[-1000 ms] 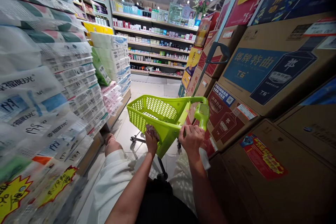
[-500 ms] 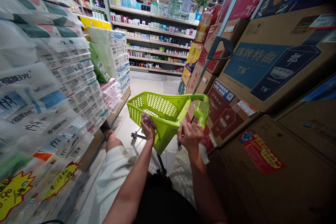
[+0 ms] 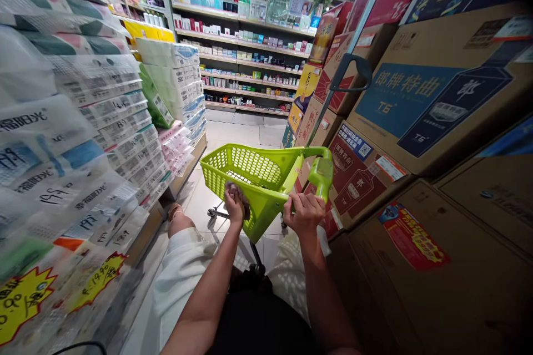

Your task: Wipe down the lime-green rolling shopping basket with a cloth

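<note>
A small lime-green plastic shopping cart (image 3: 266,217) with a perforated basket stands between my knees. My left hand (image 3: 235,209) is closed on a crumpled greyish-pink cloth (image 3: 245,201), pressed against the outside of the basket's near side, just below the rim. Part of the cloth is hidden behind my fingers. With its fingers wrapped over the cart's push bar, my right hand (image 3: 305,214) grips the near end, beside the bulky green handle piece (image 3: 320,175). Nothing is visible inside the part of the basket I can see.
Shrink-wrapped tissue packs (image 3: 112,116) are stacked high on the left. Cardboard cartons (image 3: 400,100) form a wall on the right. A grey pole with a dark loop handle (image 3: 352,72) leans there. Shelves of small goods (image 3: 250,61) stand across the tiled floor (image 3: 233,132).
My left hand has turned slightly on the basket's side, and the cloth now shows more to the right of and below my fingers. My right hand stays on the push bar.
</note>
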Available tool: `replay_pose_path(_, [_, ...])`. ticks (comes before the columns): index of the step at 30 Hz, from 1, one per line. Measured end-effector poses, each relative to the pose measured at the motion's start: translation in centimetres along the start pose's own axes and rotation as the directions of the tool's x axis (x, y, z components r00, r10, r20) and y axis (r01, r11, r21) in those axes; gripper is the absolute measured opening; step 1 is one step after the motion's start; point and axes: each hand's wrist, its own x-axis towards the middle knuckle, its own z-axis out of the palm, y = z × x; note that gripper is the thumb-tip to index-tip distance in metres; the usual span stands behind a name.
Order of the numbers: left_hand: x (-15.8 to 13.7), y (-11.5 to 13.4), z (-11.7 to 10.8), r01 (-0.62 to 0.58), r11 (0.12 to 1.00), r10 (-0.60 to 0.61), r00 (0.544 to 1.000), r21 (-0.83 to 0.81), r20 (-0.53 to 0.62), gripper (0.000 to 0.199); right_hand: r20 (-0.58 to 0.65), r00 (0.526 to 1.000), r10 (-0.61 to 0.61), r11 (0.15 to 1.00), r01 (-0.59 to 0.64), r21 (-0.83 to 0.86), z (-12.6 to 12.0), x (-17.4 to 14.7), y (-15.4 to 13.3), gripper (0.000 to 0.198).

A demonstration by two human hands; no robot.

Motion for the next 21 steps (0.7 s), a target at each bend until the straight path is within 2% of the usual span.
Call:
replay_pose_path(3, [-1.1,-1.2,-0.4,0.085,0.994,-0.084,0.996,0.063,-0.014,0.021,0.006,1.0,0.008,1.0,-0.008,0.0,0.0,0.0,0.0,0.009])
replay_pose_path(7, [-0.1,-0.1,-0.1,0.068,0.993,-0.06,0.995,0.099,-0.079,0.019,-0.002,1.0,0.005,1.0,-0.005,-0.001,0.0,0.0,0.0,0.009])
replay_pose_path(10, [0.6,1.7,-0.2,-0.033,0.995,0.039,0.997,0.092,-0.069,0.019,0.005,1.0,0.01,1.0,-0.01,-0.002,0.1,-0.1,0.0,0.01])
replay_pose_path(12, [-0.3,3.0,-0.4,-0.149,0.985,0.152,0.988,0.082,-0.037,0.022,0.023,1.0,0.022,1.0,-0.022,0.001,0.1,-0.2,-0.1,0.011])
replay_pose_path(15, [-4.0,4.7,-0.8,-0.346,0.938,0.345,0.936,0.014,0.068,0.025,0.029,0.999,0.031,1.0,-0.031,0.002,0.0,-0.2,-0.1,0.01])
replay_pose_path(18, [-8.0,5.8,-0.8,-0.522,0.846,0.533,0.818,-0.112,0.216,0.027,0.041,0.999,0.033,0.999,-0.033,-0.004,-0.1,-0.2,0.1,0.01])
replay_pose_path(20, [-9.2,6.2,-0.7,-0.565,0.811,0.585,0.769,-0.155,0.259,0.027,0.055,0.998,0.04,0.999,-0.04,-0.003,-0.2,-0.2,0.2,0.011])
replay_pose_path(21, [-9.1,6.3,-0.6,-0.56,0.813,0.581,0.77,-0.157,0.262,0.027,0.06,0.997,0.041,0.999,-0.041,-0.001,-0.2,-0.2,0.2,0.011])
